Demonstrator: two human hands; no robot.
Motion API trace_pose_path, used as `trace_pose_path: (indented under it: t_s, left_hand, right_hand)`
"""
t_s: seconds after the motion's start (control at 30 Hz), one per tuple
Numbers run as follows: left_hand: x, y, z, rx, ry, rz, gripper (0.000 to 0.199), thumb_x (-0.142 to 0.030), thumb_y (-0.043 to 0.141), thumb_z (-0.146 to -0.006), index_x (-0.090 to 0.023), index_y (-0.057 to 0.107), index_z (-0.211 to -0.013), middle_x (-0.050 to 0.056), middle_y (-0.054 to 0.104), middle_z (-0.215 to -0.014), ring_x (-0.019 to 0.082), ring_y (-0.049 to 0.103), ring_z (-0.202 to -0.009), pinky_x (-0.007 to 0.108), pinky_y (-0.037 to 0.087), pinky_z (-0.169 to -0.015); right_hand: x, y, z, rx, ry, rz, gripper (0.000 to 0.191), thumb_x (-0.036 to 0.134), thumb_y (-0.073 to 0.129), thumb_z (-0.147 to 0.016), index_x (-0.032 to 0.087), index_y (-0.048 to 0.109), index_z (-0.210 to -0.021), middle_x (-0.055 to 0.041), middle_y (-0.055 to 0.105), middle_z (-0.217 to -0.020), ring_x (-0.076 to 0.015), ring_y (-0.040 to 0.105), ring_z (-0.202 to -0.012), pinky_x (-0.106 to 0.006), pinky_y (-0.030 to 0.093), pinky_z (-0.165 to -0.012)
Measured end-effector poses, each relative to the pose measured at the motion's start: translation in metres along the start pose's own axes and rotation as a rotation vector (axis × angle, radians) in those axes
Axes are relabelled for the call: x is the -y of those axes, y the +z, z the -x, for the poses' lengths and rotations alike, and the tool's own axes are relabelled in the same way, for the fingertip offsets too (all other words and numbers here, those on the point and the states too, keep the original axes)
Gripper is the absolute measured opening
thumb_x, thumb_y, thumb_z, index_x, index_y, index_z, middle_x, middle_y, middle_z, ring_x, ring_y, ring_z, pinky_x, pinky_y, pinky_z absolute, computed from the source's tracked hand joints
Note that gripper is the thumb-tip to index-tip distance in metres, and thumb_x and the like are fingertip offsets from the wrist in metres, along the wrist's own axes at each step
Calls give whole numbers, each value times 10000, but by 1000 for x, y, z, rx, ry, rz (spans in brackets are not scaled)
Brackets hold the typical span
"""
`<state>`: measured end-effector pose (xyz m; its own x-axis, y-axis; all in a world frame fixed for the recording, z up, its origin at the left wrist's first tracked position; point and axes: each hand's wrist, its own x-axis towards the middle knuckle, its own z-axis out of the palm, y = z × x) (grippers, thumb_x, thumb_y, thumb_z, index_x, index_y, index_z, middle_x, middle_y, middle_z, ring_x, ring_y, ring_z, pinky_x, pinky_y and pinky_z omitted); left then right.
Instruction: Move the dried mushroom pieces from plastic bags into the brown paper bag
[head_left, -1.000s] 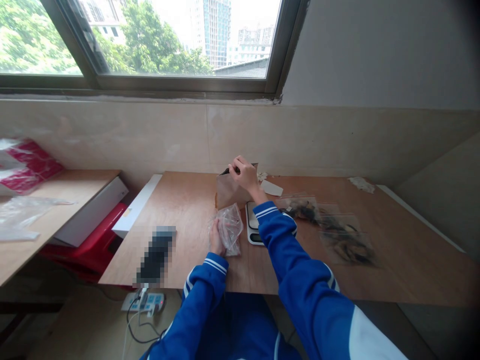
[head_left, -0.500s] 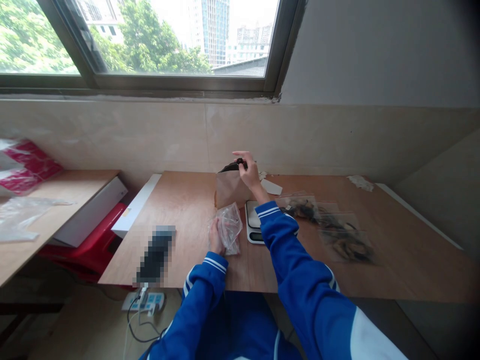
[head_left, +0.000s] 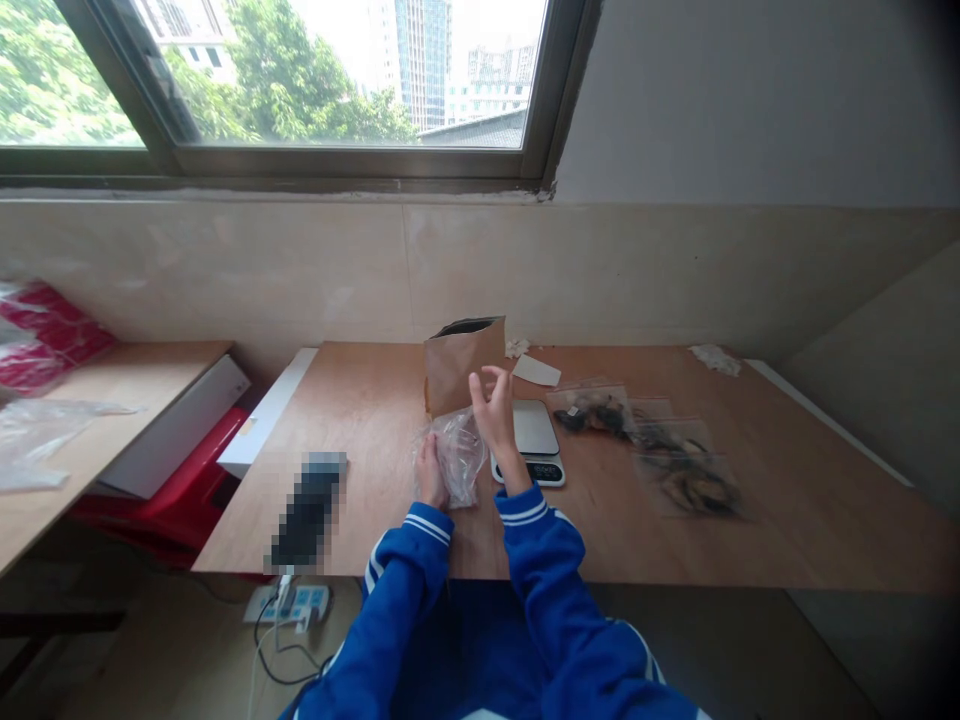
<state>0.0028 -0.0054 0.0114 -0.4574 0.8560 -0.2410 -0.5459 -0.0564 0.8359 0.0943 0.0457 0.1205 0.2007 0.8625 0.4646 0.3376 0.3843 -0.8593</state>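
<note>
We list a clear plastic bag (head_left: 465, 458), long axis roughly front-to-back, clasped by the left hand (head_left: 431, 472) toward the counter's (head_left: 375, 400) front edge, just left of the right hand (head_left: 493, 408), thumb and forefinger apart.

From here I see a wooden table (head_left: 375, 410): brown paper bag (head_left: 457, 362) standing, white scale (head_left: 537, 430) beside it, filled clear bags (head_left: 690, 480) rightward, blurred dark object (head_left: 307, 515) left
</note>
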Motion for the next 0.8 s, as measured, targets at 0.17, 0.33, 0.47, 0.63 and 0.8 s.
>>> trace_pose_path:
  t_s: [0.17,0.33,0.47,0.63,0.8]
  left_hand:
    - [-2,1,6,-2,125,-89,214,-399,629,-835,-193,676,-872,46,665,-891,163,609,-840,247,468,-763]
    - [-5,2,12,70,190,-134,191,-385,677,-809,-194,690,-819,23,622,-745,153,567,-734,224,435,-687]
    - [-6,4,16,156,225,-204,205,-404,708,-780,-204,704,-825,-1,554,-651,146,491,-643,220,398,-613]
    - [-15,4,21,136,253,-218,177,-369,692,-800,-196,716,-826,-1,549,-641,143,473,-622,219,384,-613]
    - [-28,4,23,-10,306,-211,155,-356,673,-816,-203,685,-838,17,621,-752,154,563,-732,218,423,-672]
  right_hand:
    - [-31,0,44,200,307,-13,358,434,560,-824,177,551,-1073,-140,664,-1037,-262,639,-979,-419,492,-900]
    - [-40,-21,31,212,268,-167,311,423,488,-850,201,629,-1016,-108,714,-1001,-247,672,-924,-369,532,-775]
    - [-35,-29,30,172,304,-235,427,559,463,-855,215,606,-1064,-114,719,-1021,-259,687,-826,-341,528,-594]
    - [-33,-34,37,101,339,-253,578,697,328,-862,248,551,-1150,-116,712,-1039,-263,685,-796,-356,533,-587]
    - [-30,-46,42,254,517,-372,587,665,507,-808,262,448,-1230,-102,676,-1121,-235,679,-816,-345,560,-607]
